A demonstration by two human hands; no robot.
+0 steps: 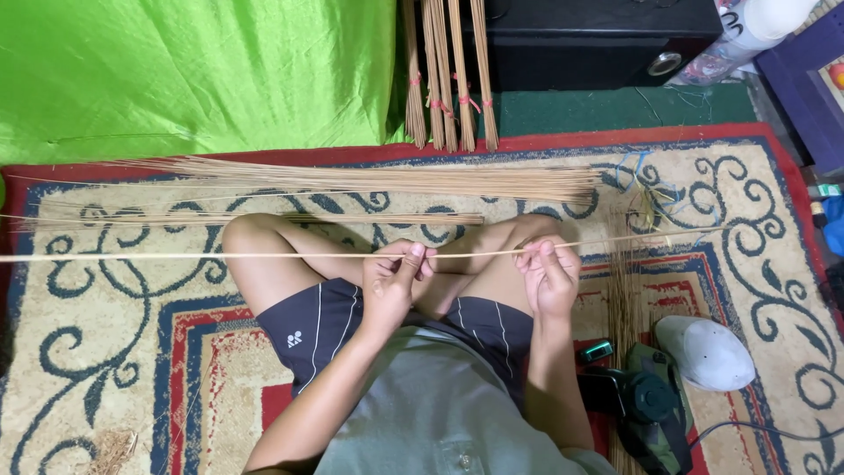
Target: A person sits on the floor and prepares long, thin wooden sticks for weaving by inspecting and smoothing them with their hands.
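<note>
Hands on the stick: left hand (pixel 393 274) pinches one long thin stick (pixel 220 256), right hand (pixel 547 273) pinches it too, just beside, both above the crossed legs on the patterned rug (pixel 105 352). Stick runs level across the rug (end to end, nearly). Beyond it on the rug lies a loose stick pile (pixel 378 179); tied bundles (pixel 448 79) lean past the rug's far edge.
</note>
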